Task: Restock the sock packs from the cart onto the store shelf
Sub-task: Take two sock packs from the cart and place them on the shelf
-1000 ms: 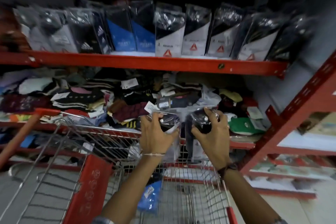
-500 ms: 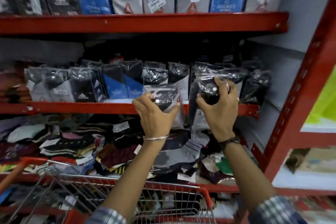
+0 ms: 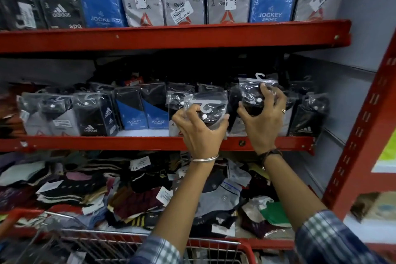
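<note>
While the middle shelf [image 3: 150, 142] is already carrying a row of upright sock packs, the left hand [image 3: 199, 128] is gripping one clear-bagged black sock pack [image 3: 209, 106] and the right hand [image 3: 262, 120] is gripping another [image 3: 254, 90], both hovering at the shelf's right end, not yet set down. Whatever is remaining in the cart [image 3: 214, 244] is hardly showing.
</note>
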